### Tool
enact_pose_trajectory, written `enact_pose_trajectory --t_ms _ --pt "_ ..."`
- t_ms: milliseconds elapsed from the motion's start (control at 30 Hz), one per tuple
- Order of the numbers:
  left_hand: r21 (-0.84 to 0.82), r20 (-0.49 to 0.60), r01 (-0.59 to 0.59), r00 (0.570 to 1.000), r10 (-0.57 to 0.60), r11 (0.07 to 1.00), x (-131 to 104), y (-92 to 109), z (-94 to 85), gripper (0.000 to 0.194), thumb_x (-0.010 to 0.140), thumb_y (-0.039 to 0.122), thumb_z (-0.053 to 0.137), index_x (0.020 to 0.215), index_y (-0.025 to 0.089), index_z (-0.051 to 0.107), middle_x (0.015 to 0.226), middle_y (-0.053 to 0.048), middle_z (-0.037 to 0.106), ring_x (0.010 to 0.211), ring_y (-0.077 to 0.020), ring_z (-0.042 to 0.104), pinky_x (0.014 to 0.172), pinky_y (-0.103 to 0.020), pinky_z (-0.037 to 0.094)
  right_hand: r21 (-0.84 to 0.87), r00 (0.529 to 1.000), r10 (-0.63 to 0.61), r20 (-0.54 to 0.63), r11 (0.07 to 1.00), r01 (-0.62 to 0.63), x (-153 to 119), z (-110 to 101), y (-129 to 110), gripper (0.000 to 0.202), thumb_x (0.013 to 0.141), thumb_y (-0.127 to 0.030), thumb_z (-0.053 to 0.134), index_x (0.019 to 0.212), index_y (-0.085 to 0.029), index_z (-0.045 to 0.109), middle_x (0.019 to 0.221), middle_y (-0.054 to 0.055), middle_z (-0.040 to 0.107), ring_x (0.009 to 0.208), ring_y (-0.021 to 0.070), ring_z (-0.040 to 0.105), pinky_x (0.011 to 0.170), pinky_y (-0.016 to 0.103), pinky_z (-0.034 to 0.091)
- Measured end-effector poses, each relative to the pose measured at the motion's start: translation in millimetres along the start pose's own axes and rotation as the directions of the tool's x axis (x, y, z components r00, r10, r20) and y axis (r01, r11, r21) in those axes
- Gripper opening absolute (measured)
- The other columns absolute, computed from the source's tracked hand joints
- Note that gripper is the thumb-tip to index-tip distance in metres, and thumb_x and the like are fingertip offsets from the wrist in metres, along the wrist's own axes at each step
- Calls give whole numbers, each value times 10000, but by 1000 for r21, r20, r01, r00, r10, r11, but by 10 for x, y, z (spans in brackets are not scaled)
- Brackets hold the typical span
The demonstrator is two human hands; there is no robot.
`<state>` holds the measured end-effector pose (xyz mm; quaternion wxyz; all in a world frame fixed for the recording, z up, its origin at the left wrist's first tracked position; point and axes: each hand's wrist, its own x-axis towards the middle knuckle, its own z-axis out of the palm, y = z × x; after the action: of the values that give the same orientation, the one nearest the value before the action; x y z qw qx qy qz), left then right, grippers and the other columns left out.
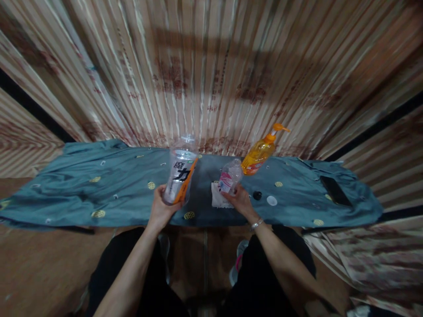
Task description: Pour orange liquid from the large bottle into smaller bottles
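My left hand (166, 207) is wrapped round the lower part of a large clear plastic bottle (180, 174) with a silver and orange label. No cap shows on its neck. My right hand (240, 200) grips a smaller clear plastic bottle (230, 176) with a pink and white label, low on its side. Under and beside this bottle lies a white cloth or tissue (216, 198). Just right of my right hand are a small black cap (257, 195) and a white round lid (271, 200). Behind them stands an orange pump bottle (259, 156) with yellow-orange liquid.
A teal patterned cloth (125, 185) covers the narrow table. Towards its right end lies a black phone (335, 191). A striped curtain (205, 79) hangs close behind the table, and dark frame bars (373, 127) slant at both sides. My knees are under the front edge.
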<state>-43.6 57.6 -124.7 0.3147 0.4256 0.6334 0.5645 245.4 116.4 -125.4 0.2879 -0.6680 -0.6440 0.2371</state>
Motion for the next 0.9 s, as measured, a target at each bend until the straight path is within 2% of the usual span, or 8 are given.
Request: enact_pose_trajectory --t_ms 167,367,533,667,767,833,900 --pt "-212 41 90 996 -83 973 -14 65 -18 423 896 410 655 1251 190 589 1258 -104 635 1072 -243 650 905 -477 581 17 1000 0 -3 1000 0 -11 15 -12 385 793 -405 747 1084 -186 620 982 105 757 886 275 730 765 359 547" --pt "-428 162 254 966 -203 867 -67 162 -53 440 901 394 653 1285 197 566 1234 -99 638 1014 -225 661 847 -441 601 36 1000 -15 -17 999 16 -46 12 29 427 772 -457 766 1058 -174 622 996 112 758 925 274 727 789 350 537" --pt "-491 235 321 944 -232 810 -72 258 -119 412 896 369 664 1258 191 582 1217 -95 645 1001 -220 663 836 -431 603 127 1000 -16 -2 992 16 -28 13 62 445 752 -440 772 1087 -188 620 1016 93 760 903 255 722 788 350 544" --pt "-512 248 333 940 -235 792 -56 290 -140 369 892 352 672 1211 180 607 1185 -86 657 986 -212 664 839 -425 599 107 1000 -5 9 994 4 -16 39 59 385 760 -430 755 1042 -197 636 976 81 763 875 255 717 772 357 545" --pt "-532 255 337 939 -232 777 -52 321 -136 368 886 344 678 1207 179 611 1199 -90 660 1001 -216 666 851 -432 597 114 1000 -4 -7 994 4 -9 33 61 411 768 -443 745 1065 -180 636 980 99 766 867 265 719 768 368 545" --pt "-548 265 341 937 -228 764 -56 352 -134 400 850 334 713 1207 181 618 1218 -97 668 1024 -226 671 862 -442 600 114 1000 -4 -20 993 6 -1 19 66 441 770 -458 741 1081 -164 636 998 120 766 872 276 721 773 381 547" --pt "-558 277 352 933 -230 751 -62 382 -136 483 747 336 789 1182 186 641 1211 -100 691 1044 -248 679 873 -450 606 118 1000 -5 -28 993 8 7 6 73 446 772 -454 737 1087 -156 636 1018 133 767 888 284 725 788 389 551"
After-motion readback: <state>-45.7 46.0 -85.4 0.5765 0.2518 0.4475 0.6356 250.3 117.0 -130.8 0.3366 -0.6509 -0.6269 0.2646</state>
